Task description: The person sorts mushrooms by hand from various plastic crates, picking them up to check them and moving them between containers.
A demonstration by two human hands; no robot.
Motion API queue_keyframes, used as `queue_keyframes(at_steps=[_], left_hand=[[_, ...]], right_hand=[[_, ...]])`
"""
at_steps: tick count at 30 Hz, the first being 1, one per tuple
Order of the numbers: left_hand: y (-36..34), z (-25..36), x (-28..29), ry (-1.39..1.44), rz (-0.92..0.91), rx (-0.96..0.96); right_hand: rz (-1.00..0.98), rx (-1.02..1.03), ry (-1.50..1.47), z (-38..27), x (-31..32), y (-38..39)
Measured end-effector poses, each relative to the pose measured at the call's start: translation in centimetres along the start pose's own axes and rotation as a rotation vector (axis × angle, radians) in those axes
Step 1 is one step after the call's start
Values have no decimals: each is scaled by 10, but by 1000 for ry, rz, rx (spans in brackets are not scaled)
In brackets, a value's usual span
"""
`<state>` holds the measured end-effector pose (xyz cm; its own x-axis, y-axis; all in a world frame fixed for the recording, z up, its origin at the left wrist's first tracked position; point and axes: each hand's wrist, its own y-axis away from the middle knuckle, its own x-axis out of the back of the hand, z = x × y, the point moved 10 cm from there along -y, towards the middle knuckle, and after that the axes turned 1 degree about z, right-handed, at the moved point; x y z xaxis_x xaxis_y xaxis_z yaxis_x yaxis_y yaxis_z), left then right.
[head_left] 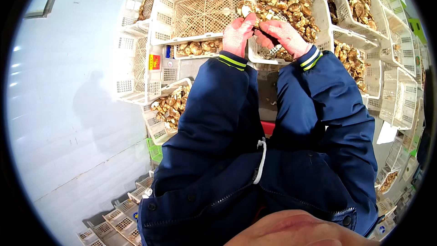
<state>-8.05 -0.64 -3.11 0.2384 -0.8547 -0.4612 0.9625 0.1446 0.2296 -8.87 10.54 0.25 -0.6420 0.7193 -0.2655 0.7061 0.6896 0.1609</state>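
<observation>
My left hand [236, 36], in a pink glove, is closed on a pale brown mushroom [246, 9] above the front left corner of a white perforated crate [255, 54]. My right hand [289, 38], gloved alike, has its fingers curled in at that mushroom, close to my left fingertips; part of their grip is hidden. More brown mushrooms [296, 9] lie heaped in the crate under my hands.
An empty white crate [161, 11] sits atop another with mushrooms [195, 48] at left. Further mushroom crates stand at lower left [159, 132] and right [368, 77], with stacked crates [398, 100] beyond. A pale wall or panel [68, 109] fills the left side.
</observation>
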Motion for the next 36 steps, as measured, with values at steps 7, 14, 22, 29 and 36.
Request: queue_keyframes(at_steps=[7, 14, 22, 29, 36], left_hand=[[3, -3, -6, 40, -7, 52], [3, -2, -5, 38, -18, 47], [9, 15, -6, -198, 22, -46], [14, 23, -29, -339, -126, -130], [9, 28, -33, -321, -130, -183]], right_hand=[[88, -22, -64, 8, 13, -2], [81, 9, -66, 0, 10, -1], [247, 178, 586, -23, 15, 0], [234, 79, 784, -24, 14, 5], [511, 227, 954, -43, 28, 12]])
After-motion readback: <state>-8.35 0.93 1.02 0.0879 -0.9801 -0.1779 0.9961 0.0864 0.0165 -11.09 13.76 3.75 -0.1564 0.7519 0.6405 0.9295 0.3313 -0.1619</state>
